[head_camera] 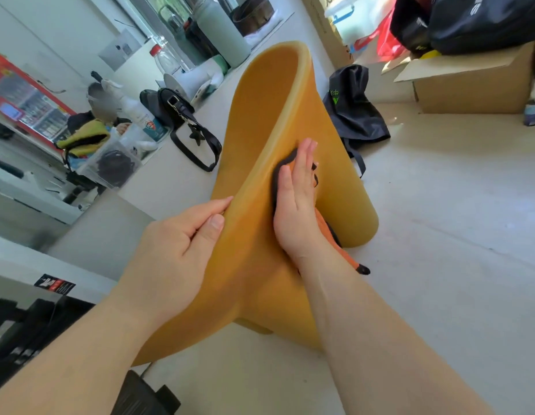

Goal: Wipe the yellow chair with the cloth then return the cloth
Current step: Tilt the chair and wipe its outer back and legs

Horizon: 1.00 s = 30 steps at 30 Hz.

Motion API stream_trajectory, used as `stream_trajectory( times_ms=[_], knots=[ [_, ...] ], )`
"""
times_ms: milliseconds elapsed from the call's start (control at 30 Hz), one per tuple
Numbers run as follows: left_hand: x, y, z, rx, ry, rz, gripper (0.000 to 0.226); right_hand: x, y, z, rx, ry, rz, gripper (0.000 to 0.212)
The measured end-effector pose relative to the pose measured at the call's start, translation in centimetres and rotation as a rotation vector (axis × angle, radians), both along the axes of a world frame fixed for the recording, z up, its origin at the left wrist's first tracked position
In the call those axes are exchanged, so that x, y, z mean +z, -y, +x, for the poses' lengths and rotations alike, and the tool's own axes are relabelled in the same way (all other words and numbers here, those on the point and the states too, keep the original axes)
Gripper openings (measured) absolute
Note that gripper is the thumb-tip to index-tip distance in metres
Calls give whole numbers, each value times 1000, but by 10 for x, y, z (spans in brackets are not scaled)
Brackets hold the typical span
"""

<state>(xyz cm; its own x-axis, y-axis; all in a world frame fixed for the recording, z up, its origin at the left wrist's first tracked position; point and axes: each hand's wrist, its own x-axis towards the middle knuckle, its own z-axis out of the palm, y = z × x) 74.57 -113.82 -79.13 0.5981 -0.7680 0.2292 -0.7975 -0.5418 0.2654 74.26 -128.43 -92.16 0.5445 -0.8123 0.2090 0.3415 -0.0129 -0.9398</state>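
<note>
The yellow chair [269, 109] fills the middle of the head view, its curved shell rising toward the back. My left hand [176, 247] pinches the chair's left edge between thumb and fingers. My right hand [299, 202] lies flat, fingers together, pressing the cloth [282, 166] against the chair's inner surface. The cloth is dark grey on one side and orange on the other; an orange corner with dark trim [354, 263] hangs out below my wrist. Most of the cloth is hidden under my palm.
A white table at left carries a black handbag [176, 112], bottles and a clear box. A dark bag [354, 112] lies on the floor behind the chair. Cardboard boxes [470, 88] and bags pile up at back right. A seated person is far left.
</note>
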Motion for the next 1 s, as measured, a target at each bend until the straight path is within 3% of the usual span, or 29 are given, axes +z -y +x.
stream_trajectory(
  times_ms=[267,333,500,600,833,1000],
  knots=[
    [1,0,-4,12,47,40,47,-26,3,2,189,-141,322,63],
    [2,0,-4,-3,72,54,42,-13,-11,-6,172,-126,263,64],
    [5,-1,-3,-55,7,54,34,24,-29,-17,69,1,-103,74],
    [7,2,-4,-25,-24,65,26,14,-1,-3,-15,43,-166,69],
    [10,11,-12,54,-11,124,22,-62,34,32,250,-150,524,67],
    [25,61,-18,95,133,224,25,-52,29,28,267,-183,589,69]
  ],
)
